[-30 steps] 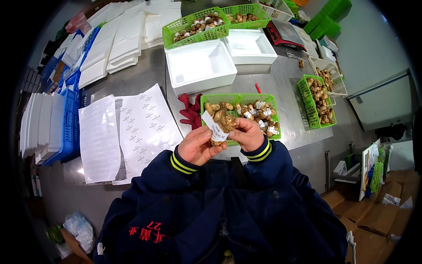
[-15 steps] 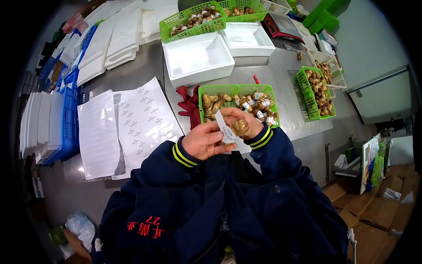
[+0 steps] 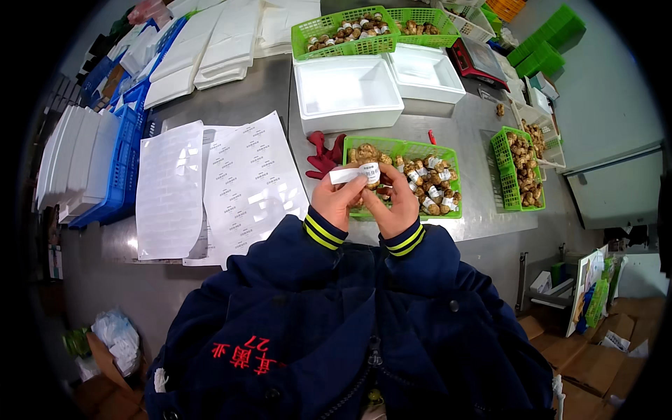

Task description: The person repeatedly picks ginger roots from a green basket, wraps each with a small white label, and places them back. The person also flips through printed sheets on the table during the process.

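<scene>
Between my two hands, over the near part of a green two-part basket (image 3: 458,171), is a knobbly brown mushroom (image 3: 368,154). A white printed paper label (image 3: 341,176) lies across its stem, one end sticking out to the left. My left hand (image 3: 332,200) is closed, pinching the label against the mushroom. My right hand (image 3: 399,208) is closed round the mushroom's right side, its thumb low on the stem. Labelled mushrooms (image 3: 435,183) fill the basket's right part; the left part is partly hidden by my hands.
Printed label sheets (image 3: 255,185) lie at left. Maroon gloves (image 3: 324,155) and a red pen (image 3: 432,137) lie by the basket. White foam boxes (image 3: 346,119), filled green baskets (image 3: 344,50) and a red scale (image 3: 478,64) stand behind. More mushrooms (image 3: 521,164) are at right.
The label, upright beside the mushroom before, now lies across its stem. The mushroom has turned upright, and both hands have closed in on it. The whole view has shifted slightly.
</scene>
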The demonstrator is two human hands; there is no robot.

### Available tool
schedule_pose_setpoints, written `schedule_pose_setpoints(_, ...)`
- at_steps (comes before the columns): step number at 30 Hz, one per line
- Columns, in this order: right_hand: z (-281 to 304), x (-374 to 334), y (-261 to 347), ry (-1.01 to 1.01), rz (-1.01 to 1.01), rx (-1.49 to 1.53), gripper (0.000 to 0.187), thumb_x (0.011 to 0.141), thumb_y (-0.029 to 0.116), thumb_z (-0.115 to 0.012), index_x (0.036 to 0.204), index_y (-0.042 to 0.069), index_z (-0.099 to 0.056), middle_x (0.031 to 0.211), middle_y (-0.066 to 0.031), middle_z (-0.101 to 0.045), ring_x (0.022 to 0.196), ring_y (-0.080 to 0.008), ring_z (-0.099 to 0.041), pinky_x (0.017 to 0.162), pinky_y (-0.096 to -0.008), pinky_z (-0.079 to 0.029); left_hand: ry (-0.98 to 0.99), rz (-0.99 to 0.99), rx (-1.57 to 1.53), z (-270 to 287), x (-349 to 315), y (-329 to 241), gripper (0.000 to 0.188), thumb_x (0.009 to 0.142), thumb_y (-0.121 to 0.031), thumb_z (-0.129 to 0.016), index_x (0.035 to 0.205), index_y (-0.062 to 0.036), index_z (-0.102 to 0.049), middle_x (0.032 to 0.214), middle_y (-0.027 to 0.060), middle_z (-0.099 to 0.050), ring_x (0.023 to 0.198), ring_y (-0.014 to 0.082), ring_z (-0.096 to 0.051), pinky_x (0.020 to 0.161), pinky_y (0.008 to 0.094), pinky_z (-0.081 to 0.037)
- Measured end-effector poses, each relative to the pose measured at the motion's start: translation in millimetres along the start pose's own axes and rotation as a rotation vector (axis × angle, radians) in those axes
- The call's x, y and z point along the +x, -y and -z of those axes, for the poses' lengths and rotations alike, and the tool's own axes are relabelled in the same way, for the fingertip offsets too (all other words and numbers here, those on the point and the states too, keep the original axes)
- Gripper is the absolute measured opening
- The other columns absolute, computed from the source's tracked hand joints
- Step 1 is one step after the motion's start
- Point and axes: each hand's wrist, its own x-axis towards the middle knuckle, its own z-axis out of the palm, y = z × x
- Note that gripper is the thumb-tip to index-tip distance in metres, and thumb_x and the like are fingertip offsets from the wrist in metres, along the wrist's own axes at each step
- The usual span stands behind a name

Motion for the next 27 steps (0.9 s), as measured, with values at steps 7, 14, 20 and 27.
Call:
schedule_pose_setpoints(7, -6.6, 8.5, 19.9, 0.177, -0.228, 0.555, 0.043, 0.08, -0.004, -0.058, 0.119, -0.008, -0.043, 0.105, -0.012, -0.056, 0.095, -0.015, -0.055, 0.083, -0.0253, -0.044, 0.088, -0.155, 0.295, 20.7, 2.2, -25.3, 0.02, 0.081, -0.006, -0.061, 0.098, 0.0034, -0.056, 0.089, 0.0068, -0.059, 0.083, 0.0124, -0.055, 0.073, 0.0227, -0.044)
schedule_pose_setpoints(14, -10.0, 6.0, 18.4, 0.439, -0.556, 0.872, 0.041, 0.084, 0.019, -0.047, 0.116, -0.007, -0.046, 0.1, -0.0135, -0.057, 0.085, -0.0204, -0.055, 0.077, -0.0329, -0.044, 0.41, -0.001, 0.133, 37.4, 13.8, -48.8, 0.06, 0.073, -0.002, -0.067, 0.125, 0.0002, -0.036, 0.102, 0.0124, -0.058, 0.096, 0.0215, -0.057, 0.08, 0.0317, -0.049)
schedule_pose_setpoints(20, -23.0, -12.2, 9.7, 0.415, -0.816, 0.903, 0.038, 0.087, 0.033, -0.04, 0.105, 0.002, -0.052, 0.088, -0.0107, -0.055, 0.075, -0.0203, -0.051, 0.065, -0.0296, -0.039, 0.469, 0.169, -0.001, 52.5, 15.6, -43.6, 0.063, 0.068, -0.001, -0.07, 0.123, 0.0008, -0.04, 0.099, 0.0138, -0.06, 0.096, 0.0236, -0.058, 0.083, 0.0318, -0.047)
schedule_pose_setpoints(27, -17.6, -44.7, -20.4, 0.238, -0.897, 1.086, 0.027, 0.088, 0.025, -0.049, 0.092, -0.001, -0.056, 0.079, -0.0101, -0.058, 0.068, -0.0192, -0.053, 0.06, -0.0287, -0.041, 0.408, -0.009, 0.307, 62.7, 8.2, -9.0, 0.079, 0.063, 0.0, -0.073, 0.129, 0.0, -0.031, 0.102, 0.0105, -0.055, 0.095, 0.0178, -0.054, 0.084, 0.03, -0.044)
